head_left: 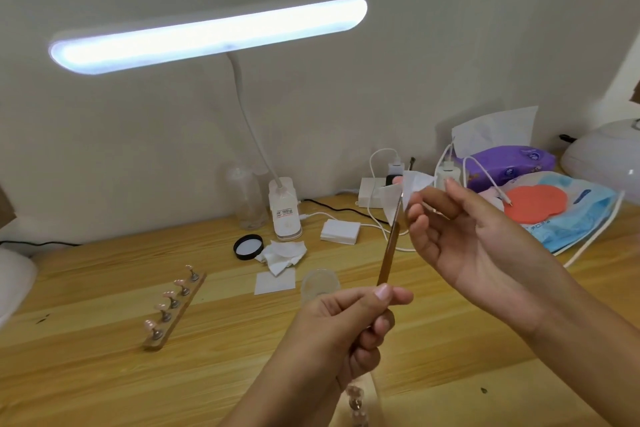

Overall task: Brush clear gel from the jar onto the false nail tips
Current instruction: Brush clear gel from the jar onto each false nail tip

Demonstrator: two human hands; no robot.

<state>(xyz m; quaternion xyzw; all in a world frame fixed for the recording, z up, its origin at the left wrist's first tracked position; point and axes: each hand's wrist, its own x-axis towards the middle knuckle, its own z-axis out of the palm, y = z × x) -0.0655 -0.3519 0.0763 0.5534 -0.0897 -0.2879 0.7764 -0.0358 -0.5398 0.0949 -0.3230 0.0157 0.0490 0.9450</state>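
My left hand (349,326) grips a brown-handled gel brush (389,253) by its lower end, tip pointing up. My right hand (460,236) pinches a small white wipe (405,189) around the brush tip, which is hidden in the folds. The open clear gel jar (319,284) stands on the table just behind my left hand. Its black lid (248,247) lies further back. A wooden strip with several pink false nail tips (175,308) lies to the left. A second strip of nail tips (356,402) shows partly at the bottom edge, under my left wrist.
A lit desk lamp (207,35) arches over the wooden table (104,374). Crumpled wipes (282,255), a flat white square (275,282), a pad stack (340,231), a power strip with chargers (374,192), tissue packs (509,166) and a white dome device (606,156) lie behind.
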